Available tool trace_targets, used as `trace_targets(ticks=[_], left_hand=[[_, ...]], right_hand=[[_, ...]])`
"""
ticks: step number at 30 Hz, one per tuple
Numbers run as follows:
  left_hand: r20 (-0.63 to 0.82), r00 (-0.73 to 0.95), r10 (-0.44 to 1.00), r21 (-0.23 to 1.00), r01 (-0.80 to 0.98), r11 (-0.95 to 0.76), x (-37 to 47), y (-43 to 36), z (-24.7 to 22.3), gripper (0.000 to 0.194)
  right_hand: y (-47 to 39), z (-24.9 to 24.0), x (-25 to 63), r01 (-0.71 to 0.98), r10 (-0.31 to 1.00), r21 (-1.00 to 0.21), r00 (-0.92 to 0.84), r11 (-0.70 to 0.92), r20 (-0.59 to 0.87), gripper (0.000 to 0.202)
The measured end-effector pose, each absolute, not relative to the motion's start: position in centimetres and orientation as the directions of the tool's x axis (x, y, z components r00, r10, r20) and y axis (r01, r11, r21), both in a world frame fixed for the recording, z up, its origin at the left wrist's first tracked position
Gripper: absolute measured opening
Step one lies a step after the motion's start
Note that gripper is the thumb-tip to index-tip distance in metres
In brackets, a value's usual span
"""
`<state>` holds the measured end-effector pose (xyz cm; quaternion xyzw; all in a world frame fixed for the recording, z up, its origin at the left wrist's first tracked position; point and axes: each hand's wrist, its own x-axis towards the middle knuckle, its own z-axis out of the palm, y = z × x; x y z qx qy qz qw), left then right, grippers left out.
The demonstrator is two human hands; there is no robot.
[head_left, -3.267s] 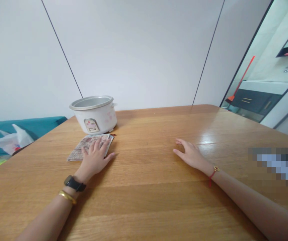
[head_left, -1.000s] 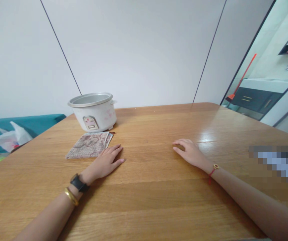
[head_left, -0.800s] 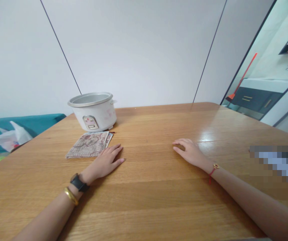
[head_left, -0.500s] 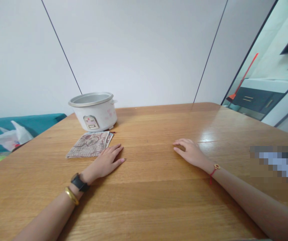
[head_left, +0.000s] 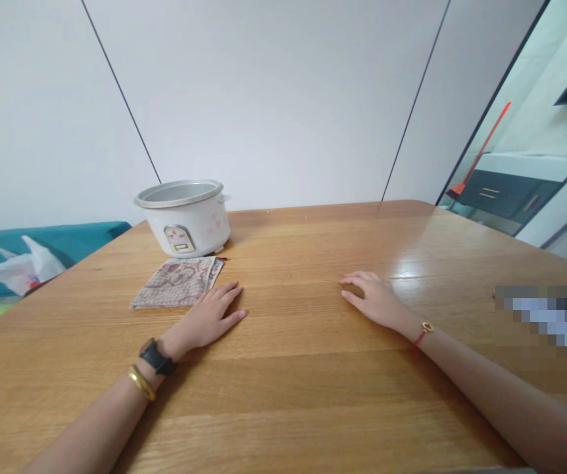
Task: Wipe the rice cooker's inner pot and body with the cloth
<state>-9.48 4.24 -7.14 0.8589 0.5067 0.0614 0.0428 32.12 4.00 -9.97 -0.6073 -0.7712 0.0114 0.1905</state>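
Note:
My left hand (head_left: pixel 212 317) lies open on the wooden table (head_left: pixel 283 375), holding nothing, beside the right corner of a folded patterned cloth (head_left: pixel 172 284). Behind the cloth stands a white rice cooker (head_left: pixel 189 220) without a lid, its grey rim facing up and a small panel on its front. My right hand (head_left: pixel 372 299) rests on the table right of the middle, fingers apart and slightly curved, with nothing in it. A watch and a gold bangle are on my left wrist, a red string bracelet on my right.
At the right edge lies a pixelated object (head_left: pixel 554 322) that I cannot make out. A white plastic bag (head_left: pixel 20 266) sits on a teal seat (head_left: pixel 91 236) at the left. Behind the table is a pale wall (head_left: pixel 273 99); a red broom (head_left: pixel 485 148) stands in the doorway.

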Motion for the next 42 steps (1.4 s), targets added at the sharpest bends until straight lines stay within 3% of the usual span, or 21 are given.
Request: trace_targets(ticks=[8, 12, 26, 42], left_hand=[[0.021, 0.456, 0.89, 0.141, 0.88, -0.454, -9.1, 3.9, -6.7, 0.071], [0.007, 0.47, 0.883, 0.127, 0.875, -0.467, -8.9, 3.8, -6.4, 0.072], [0.015, 0.531, 0.847, 0.155, 0.836, -0.526, -8.9, 3.9, -6.2, 0.072], [0.032, 0.54, 0.841, 0.154, 0.829, -0.538, -8.9, 4.0, -6.3, 0.071]], right_hand=[[2.5, -8.9, 29.6, 0.992, 0.994, -0.083, -0.091, 0.096, 0.064, 0.076], [2.2, -8.8, 29.9, 0.992, 0.996, -0.083, -0.091, 0.091, 0.004, 0.085], [2.6, -9.4, 30.9, 0.984, 0.991, -0.116, -0.13, 0.133, 0.028, 0.085], [2.4, -9.5, 31.0, 0.984, 0.984, -0.037, -0.171, 0.173, 0.043, 0.084]])
